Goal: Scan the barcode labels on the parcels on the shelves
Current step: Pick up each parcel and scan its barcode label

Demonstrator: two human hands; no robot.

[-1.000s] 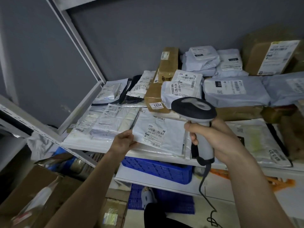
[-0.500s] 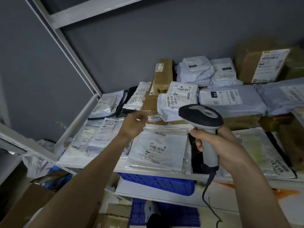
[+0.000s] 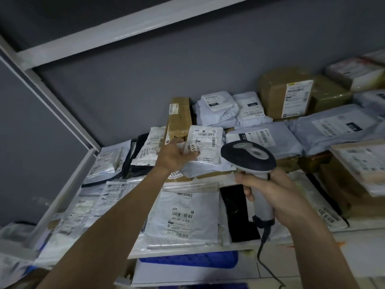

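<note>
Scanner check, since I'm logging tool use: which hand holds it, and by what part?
The right hand grips the scanner by its handle; the left hand only touches a white parcel.

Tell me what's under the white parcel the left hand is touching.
The white parcel lies on a flat brown box with an 1834 sticker. The left hand rests open on the parcel. How far the box runs beneath is covered.

one scanner (image 3: pixel 249 157), two hands (image 3: pixel 174 157)

Glossy plastic mailers (image 3: pixel 183 217), matt cardboard box (image 3: pixel 180 117), smooth plastic scanner (image 3: pixel 249 156).
</note>
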